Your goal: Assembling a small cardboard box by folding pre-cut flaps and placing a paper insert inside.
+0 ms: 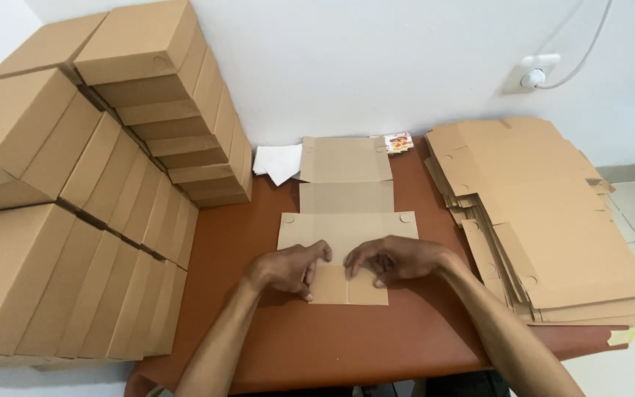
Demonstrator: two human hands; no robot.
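Both hands, left hand (288,269) and right hand (395,259), press flat, grip holding nothing, on the flat cardboard blank (347,220). Looks light, bendy; best grabbed by its edges.

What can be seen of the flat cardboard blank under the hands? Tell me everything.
The flat cardboard blank is plain brown card, die-cut into panels with creases and small round notches near its side edges. It lies unfolded on the reddish-brown table, its long way running from the wall toward the person. The left hand and right hand press on its nearest panels, which look folded over. White paper lies beside its far end.
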